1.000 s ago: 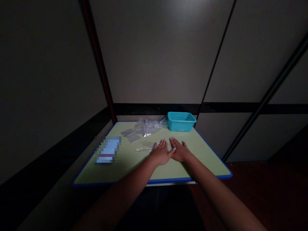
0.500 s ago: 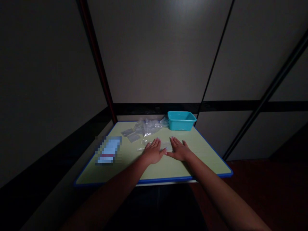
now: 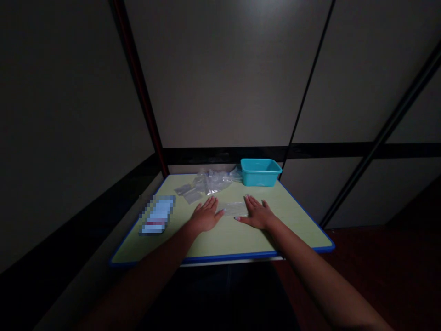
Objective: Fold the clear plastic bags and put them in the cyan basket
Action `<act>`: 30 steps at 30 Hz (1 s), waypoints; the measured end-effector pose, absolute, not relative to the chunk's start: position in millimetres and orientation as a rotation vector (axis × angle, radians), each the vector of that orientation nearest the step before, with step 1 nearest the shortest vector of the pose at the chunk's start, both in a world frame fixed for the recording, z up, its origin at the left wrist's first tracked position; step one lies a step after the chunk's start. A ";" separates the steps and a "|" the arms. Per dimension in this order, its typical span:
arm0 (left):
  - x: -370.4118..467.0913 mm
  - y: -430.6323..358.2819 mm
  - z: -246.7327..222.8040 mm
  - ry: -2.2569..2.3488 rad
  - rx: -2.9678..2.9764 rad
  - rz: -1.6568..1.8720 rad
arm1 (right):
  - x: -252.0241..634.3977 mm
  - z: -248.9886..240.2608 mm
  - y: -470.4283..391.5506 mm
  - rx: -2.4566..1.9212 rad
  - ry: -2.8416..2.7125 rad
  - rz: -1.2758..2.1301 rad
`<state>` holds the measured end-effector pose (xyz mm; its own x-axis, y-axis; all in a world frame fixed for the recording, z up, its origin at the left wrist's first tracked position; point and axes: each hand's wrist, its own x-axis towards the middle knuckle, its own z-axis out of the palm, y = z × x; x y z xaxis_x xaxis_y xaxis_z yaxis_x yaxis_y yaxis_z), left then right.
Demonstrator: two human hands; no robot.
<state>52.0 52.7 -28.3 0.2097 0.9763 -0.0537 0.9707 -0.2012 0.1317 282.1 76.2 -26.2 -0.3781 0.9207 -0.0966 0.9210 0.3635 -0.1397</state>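
A clear plastic bag [image 3: 233, 208] lies flat on the pale green table [image 3: 227, 241]. My left hand [image 3: 206, 215] rests palm down over its left end, fingers stretched forward and thumb out to the side. On the right end lies my right hand [image 3: 257, 214], also flat with its thumb spread inward. The middle of the bag shows between the two thumbs; both ends are hidden under the hands. Beyond my left hand is a crumpled heap of clear plastic bags [image 3: 217, 180], with small flat bags [image 3: 192, 196] at its near left side.
A turquoise plastic basin [image 3: 261, 174] stands at the table's back right. On the left lies a pixelated, phone-like rectangle [image 3: 158, 215]. The table has a blue edge, and panelled walls [image 3: 227, 92] rise behind it and on the left.
My left hand has slid left across the bag, away from my right hand, baring the bag's middle. My right hand has stayed nearly in place.
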 end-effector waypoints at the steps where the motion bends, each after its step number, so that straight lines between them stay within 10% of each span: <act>1: 50.8 52.8 -28.0 1.897 2.325 0.056 | 282.1 -26.2 76.4 1.749 2.593 -0.270; 30: 61.6 49.9 -13.9 1.911 2.429 0.101 | 280.8 -18.7 71.4 1.744 2.607 -0.333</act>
<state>61.6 49.9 -13.9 0.2345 0.9719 0.0207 0.9686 -0.2355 0.0795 280.8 71.4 -18.7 -0.3884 0.9153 -0.1064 0.9126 0.3661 -0.1817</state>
